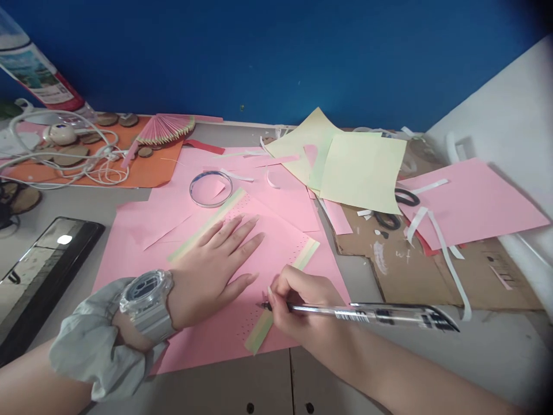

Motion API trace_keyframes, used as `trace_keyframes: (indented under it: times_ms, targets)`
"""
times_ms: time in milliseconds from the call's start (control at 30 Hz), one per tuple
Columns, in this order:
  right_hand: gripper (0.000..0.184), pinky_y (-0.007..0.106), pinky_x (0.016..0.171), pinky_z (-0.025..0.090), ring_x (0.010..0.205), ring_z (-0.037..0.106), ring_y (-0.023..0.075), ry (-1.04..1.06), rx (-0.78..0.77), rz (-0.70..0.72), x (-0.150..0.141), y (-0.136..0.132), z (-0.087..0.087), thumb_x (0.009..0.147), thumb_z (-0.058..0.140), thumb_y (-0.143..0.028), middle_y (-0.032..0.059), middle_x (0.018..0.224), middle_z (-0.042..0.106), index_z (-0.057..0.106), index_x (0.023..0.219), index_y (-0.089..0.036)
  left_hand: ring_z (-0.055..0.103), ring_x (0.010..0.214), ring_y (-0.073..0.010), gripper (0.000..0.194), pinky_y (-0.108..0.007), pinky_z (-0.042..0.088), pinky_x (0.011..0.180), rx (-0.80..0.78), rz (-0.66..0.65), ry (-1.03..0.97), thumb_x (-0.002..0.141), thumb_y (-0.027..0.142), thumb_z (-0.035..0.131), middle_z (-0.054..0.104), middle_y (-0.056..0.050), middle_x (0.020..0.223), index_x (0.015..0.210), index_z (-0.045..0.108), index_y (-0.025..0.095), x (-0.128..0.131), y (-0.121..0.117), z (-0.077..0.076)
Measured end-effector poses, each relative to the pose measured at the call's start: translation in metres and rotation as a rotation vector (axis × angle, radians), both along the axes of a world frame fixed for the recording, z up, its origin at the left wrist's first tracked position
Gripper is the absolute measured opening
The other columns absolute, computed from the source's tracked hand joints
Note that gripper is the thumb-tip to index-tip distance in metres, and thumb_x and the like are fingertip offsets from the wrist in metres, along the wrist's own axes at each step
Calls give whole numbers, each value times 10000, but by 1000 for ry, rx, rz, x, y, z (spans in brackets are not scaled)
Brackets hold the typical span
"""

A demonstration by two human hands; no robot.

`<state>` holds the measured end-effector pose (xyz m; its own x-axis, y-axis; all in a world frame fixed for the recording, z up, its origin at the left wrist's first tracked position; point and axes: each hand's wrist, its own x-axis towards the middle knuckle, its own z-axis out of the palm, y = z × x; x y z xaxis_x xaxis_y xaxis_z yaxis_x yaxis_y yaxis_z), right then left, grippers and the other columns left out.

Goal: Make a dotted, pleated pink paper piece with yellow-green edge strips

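My left hand (220,253) lies flat on a pink sheet of paper (280,230), fingers spread, with a watch (147,294) and a grey scrunchie (99,340) at the wrist. The sheet has yellow-green strips (259,334) along two edges, and rows of small dark dots run beside them. In my right hand (302,294) is a clear pen (358,314), pinched near its dark tip. That tip is at the paper by the lower dotted edge; whether it touches I cannot tell. Larger pink paper (185,357) lies underneath.
A roll of clear tape (211,189) rests beyond my left hand. Yellow sheets (363,173), scissors (406,197) and cardboard (415,276) are at the right. A phone (47,271), white cable (108,150), folded paper fan (166,129) and bottle (43,75) occupy the left.
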<state>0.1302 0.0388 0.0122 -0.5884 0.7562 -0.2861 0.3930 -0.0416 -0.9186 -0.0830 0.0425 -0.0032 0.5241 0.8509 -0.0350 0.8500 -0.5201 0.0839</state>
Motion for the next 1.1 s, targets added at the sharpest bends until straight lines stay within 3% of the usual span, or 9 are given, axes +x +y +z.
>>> trace_keyframes:
  times_ms: [167,433,567,767,1100]
  targets:
    - [295,239,515,299,527,329,99,129,-5,-135,8,1,-5,943,423,-325,-68,590,352,310,688,-228,115,1424,-270,589,-466,186,1138,5,-10,10,945,477,309,122,-67,1558,1463,239,204,-2,0,-1]
    - [249,266,612,400,597,423,112,7,29,-79,0,2,-2,907,463,-275,-44,663,447,339,698,-221,133,1420,-279,576,-470,181,1139,3,-1,-26,947,461,318,140,-75,1554,1454,267,191,0,-1,0]
    - [256,252,562,387,568,414,108,47,-5,-51,2,3,1,888,480,-255,-50,627,421,333,681,-221,130,1420,-282,579,-467,168,1146,-6,-8,-39,942,453,343,142,-75,1554,1453,268,190,-1,-1,1]
    - [294,226,515,330,530,350,87,151,19,-193,8,5,-3,926,453,-285,-69,602,325,317,674,-219,123,1423,-272,585,-477,194,1139,3,-13,-47,941,451,352,143,-68,1554,1461,239,209,-2,-1,1]
    - [250,261,600,416,619,492,122,53,3,-116,2,6,5,912,476,-271,-38,660,446,376,690,-217,133,1421,-273,572,-469,182,1142,6,-6,-39,941,446,349,148,-74,1553,1448,280,190,-1,-1,0]
